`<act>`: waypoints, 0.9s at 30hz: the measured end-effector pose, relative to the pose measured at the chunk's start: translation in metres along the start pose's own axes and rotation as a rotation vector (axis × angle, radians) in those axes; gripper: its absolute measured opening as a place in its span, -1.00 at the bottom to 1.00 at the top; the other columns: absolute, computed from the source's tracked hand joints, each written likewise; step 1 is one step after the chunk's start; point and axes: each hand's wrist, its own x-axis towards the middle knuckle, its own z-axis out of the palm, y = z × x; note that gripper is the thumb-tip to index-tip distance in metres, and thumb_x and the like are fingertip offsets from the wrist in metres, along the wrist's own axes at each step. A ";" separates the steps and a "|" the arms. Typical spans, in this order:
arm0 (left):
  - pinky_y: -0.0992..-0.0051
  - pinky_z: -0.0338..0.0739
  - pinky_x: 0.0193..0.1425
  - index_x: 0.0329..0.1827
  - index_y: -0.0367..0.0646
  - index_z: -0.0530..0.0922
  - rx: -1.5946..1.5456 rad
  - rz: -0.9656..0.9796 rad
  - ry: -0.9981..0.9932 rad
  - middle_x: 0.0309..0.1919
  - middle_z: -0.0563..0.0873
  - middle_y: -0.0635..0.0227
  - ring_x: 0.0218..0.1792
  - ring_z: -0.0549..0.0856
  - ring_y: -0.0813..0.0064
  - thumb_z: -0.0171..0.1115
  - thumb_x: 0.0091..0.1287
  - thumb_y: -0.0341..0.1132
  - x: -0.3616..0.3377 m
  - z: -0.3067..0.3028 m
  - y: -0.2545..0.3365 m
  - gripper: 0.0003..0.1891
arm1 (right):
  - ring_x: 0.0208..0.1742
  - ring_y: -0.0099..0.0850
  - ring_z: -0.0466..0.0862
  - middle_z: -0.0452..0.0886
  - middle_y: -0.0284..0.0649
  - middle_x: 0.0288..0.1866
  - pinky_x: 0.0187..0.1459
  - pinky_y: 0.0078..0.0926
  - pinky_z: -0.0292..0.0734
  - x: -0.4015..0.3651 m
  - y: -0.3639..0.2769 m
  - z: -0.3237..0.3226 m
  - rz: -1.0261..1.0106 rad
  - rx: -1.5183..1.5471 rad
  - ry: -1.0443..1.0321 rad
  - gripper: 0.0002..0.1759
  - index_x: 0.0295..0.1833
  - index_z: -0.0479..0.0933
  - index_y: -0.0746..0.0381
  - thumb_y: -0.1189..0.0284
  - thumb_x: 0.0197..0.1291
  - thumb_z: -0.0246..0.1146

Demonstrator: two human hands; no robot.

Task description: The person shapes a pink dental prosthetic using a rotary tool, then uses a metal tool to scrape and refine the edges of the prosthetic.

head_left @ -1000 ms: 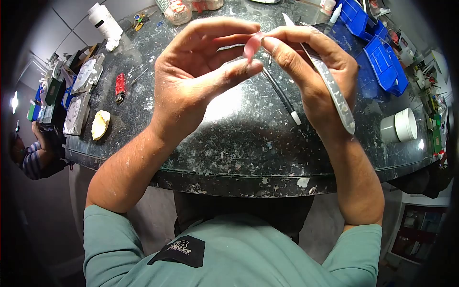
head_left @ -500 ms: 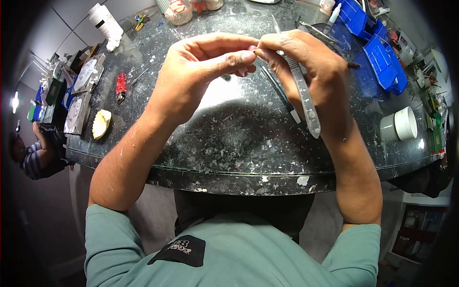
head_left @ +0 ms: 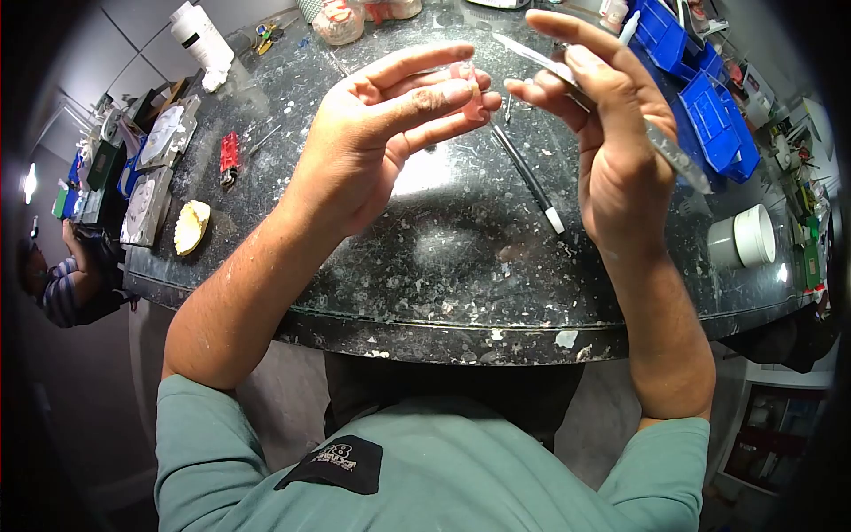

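Between the thumb and fingers of my left hand [head_left: 372, 133] is a small pink translucent piece [head_left: 476, 105]. My right hand [head_left: 620, 133], a little to the right and apart from it, is closed on a metal knife [head_left: 576, 82]. The blade points up and left toward the pink piece, and the wide handle end sticks out past the palm. Below and between the hands, a black pen-like tool [head_left: 527, 177] with a white end lies on the dark, speckled table [head_left: 425, 284].
A yellowish dental cast [head_left: 191, 228] and a red tool [head_left: 230, 160] lie at left, near grey plaster blocks [head_left: 146, 208]. A white bottle [head_left: 202, 37] stands back left. Blue bins [head_left: 718, 124] and a white jar [head_left: 753, 235] are at right. A person [head_left: 66, 275] sits far left.
My hands have moved apart. My right hand has gone right and turned, tilting the knife and uncovering more of the black tool. The pink piece now shows in my left hand.
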 end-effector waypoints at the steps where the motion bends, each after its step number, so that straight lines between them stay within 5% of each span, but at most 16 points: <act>1: 0.29 0.55 0.29 0.13 -0.43 0.50 0.002 0.000 0.001 0.05 0.64 -0.03 0.08 0.68 0.16 0.29 0.30 -0.40 0.000 -0.002 -0.001 -0.62 | -0.22 -0.53 0.67 0.67 -0.15 -0.20 0.04 -0.41 0.66 -0.001 0.002 0.000 0.000 0.002 0.000 -0.70 0.02 0.53 0.46 0.48 0.37 0.01; 4: 0.28 0.55 0.30 0.18 -0.41 0.48 -0.026 0.007 -0.037 0.08 0.62 -0.02 0.09 0.67 0.18 0.28 0.30 -0.43 -0.001 -0.005 -0.006 -0.60 | -0.13 -0.46 0.72 0.70 -0.16 -0.21 0.01 -0.52 0.63 -0.002 0.001 -0.001 -0.136 -0.292 -0.101 -0.86 -0.12 0.57 0.37 0.61 0.20 0.26; 6: 0.30 0.58 0.24 0.06 -0.44 0.53 -0.084 0.093 0.010 -0.06 0.70 0.03 -0.02 0.72 0.22 0.30 0.27 -0.45 -0.001 -0.002 -0.009 -0.66 | -0.13 -0.46 0.71 0.70 -0.16 -0.21 0.00 -0.55 0.61 -0.006 0.008 -0.003 -0.154 -0.217 -0.103 -0.85 -0.13 0.58 0.36 0.59 0.18 0.28; 8: 0.30 0.54 0.29 0.11 -0.42 0.52 -0.078 0.086 -0.008 0.00 0.67 0.03 0.03 0.70 0.24 0.26 0.30 -0.47 -0.001 -0.006 -0.010 -0.66 | -0.11 -0.46 0.70 0.69 -0.16 -0.20 -0.01 -0.59 0.58 -0.012 -0.022 0.016 -0.231 -0.214 -0.166 -0.83 -0.14 0.56 0.34 0.59 0.14 0.33; 11: 0.30 0.54 0.29 0.11 -0.42 0.53 -0.069 0.089 0.022 0.01 0.67 0.02 0.04 0.69 0.24 0.25 0.30 -0.48 -0.001 -0.004 -0.010 -0.67 | -0.10 -0.46 0.70 0.68 -0.12 -0.19 0.01 -0.56 0.58 -0.011 -0.003 0.006 -0.102 -0.327 -0.094 -0.83 -0.15 0.53 0.34 0.65 0.13 0.31; 27: 0.35 0.56 0.24 0.07 -0.42 0.57 -0.027 0.122 0.054 -0.05 0.71 0.03 0.00 0.72 0.28 0.30 0.26 -0.46 -0.002 0.001 -0.008 -0.67 | -0.11 -0.47 0.70 0.67 -0.08 -0.18 0.03 -0.55 0.60 -0.008 0.001 0.004 -0.159 -0.290 -0.176 -0.89 -0.20 0.51 0.35 0.70 0.16 0.24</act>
